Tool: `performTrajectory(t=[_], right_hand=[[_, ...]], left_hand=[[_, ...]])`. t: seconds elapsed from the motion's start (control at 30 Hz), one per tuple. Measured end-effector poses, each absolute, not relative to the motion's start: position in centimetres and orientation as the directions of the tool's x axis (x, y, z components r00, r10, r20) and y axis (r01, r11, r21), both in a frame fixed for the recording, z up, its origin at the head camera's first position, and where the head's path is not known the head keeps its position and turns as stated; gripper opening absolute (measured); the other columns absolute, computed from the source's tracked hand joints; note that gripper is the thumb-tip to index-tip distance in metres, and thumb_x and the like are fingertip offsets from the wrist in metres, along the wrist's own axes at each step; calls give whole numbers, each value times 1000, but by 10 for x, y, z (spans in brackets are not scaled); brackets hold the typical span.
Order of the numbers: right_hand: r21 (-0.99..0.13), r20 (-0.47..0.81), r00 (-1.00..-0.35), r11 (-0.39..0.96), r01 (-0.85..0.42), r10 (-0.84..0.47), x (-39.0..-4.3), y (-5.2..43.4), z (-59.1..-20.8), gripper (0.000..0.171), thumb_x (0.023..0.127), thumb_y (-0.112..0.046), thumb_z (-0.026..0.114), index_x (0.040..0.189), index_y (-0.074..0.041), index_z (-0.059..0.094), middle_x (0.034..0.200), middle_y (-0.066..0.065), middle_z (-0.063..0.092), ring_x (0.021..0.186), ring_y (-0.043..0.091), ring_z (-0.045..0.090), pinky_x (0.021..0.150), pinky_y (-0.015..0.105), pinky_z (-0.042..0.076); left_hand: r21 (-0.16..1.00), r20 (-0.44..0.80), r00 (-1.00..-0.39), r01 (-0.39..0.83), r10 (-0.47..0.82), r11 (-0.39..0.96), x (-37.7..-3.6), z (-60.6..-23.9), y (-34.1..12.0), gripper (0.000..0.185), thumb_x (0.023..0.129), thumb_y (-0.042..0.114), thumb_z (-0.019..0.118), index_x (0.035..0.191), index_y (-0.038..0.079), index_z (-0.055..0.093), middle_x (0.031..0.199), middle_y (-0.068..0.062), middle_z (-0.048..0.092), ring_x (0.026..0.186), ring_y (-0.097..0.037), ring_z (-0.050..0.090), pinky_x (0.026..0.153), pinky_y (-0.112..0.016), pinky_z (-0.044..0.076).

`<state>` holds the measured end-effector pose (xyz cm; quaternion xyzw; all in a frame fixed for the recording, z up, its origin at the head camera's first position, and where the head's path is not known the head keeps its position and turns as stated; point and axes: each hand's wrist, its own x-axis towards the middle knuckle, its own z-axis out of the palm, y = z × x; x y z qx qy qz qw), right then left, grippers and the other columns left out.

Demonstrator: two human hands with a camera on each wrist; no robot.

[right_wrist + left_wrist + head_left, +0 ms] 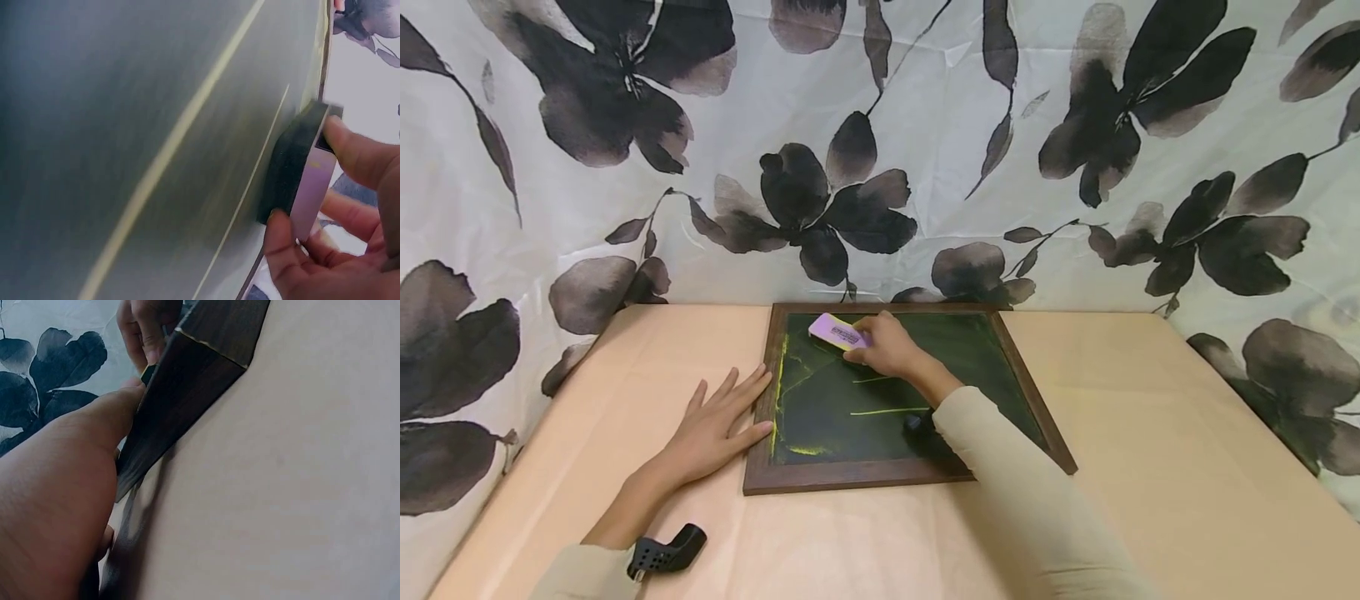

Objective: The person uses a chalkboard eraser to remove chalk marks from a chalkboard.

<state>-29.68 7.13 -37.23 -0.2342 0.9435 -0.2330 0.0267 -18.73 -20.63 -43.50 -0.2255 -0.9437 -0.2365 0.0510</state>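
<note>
A dark green chalkboard (865, 437) in a brown wooden frame (865, 477) lies on the table. My right hand (891, 346) grips a chalkboard eraser (835, 332) with a purple back and dark felt, over the board's upper left part. In the right wrist view, fingers and thumb pinch the eraser (312, 187) by its sides, its felt facing the board. Yellow chalk lines (887, 411) cross the board, with smears along its left side and lower left corner. My left hand (718, 425) lies with fingers spread, fingertips on the frame's left edge.
Peach-coloured cloth covers the table (1150, 400) on both sides of the board. Behind it hangs a white curtain (962, 150) with dark flowers. A black wrist device (668, 550) sits by the left sleeve.
</note>
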Motion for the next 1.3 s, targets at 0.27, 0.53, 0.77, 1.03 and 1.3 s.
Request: performTrajectory(t=[0.27, 0.53, 0.77, 1.03, 1.3], right_hand=[[-401, 30, -841, 764, -506, -541, -297, 92, -370, 48, 86, -23, 73, 127, 1, 60, 102, 14, 55, 88, 24, 47, 77, 35, 42], [-394, 66, -878, 796, -459, -474, -300, 157, -364, 47, 86, -20, 72, 124, 5, 61, 101, 18, 58, 87, 27, 47, 76, 41, 41], [-388, 92, -922, 839, -381, -376, -297, 223, -372, 48, 85, -18, 73, 122, 9, 60, 106, 22, 59, 91, 32, 49, 80, 47, 41], [-408, 127, -947, 855, -320, -294, -286, 251, -378, 48, 84, -19, 73, 119, 11, 61, 101, 25, 59, 87, 35, 50, 77, 48, 42], [-528, 151, -975, 821, -216, -160, -284, 254, -382, 43, 81, -17, 76, 114, 9, 66, 85, 15, 67, 69, 24, 58, 60, 32, 42]], left_hand=[[422, 190, -897, 441, 399, 792, -185, -435, -204, 71, 94, 49, 54, 152, 17, 30, 156, -5, 25, 142, -39, 16, 106, -66, 1], [416, 184, -901, 434, 393, 799, -184, -432, -204, 71, 94, 48, 54, 152, 17, 29, 157, -6, 24, 142, -39, 15, 107, -65, 0], [418, 186, -899, 438, 397, 796, -183, -435, -203, 71, 94, 48, 54, 153, 18, 29, 157, -5, 24, 142, -39, 15, 107, -66, 1], [434, 197, -902, 432, 384, 791, -176, -438, -204, 70, 94, 47, 55, 152, 17, 30, 156, -7, 26, 141, -41, 17, 106, -66, 2], [410, 203, -899, 438, 387, 800, -175, -433, -202, 70, 94, 49, 54, 152, 18, 30, 156, -6, 27, 141, -40, 18, 107, -66, 2]])
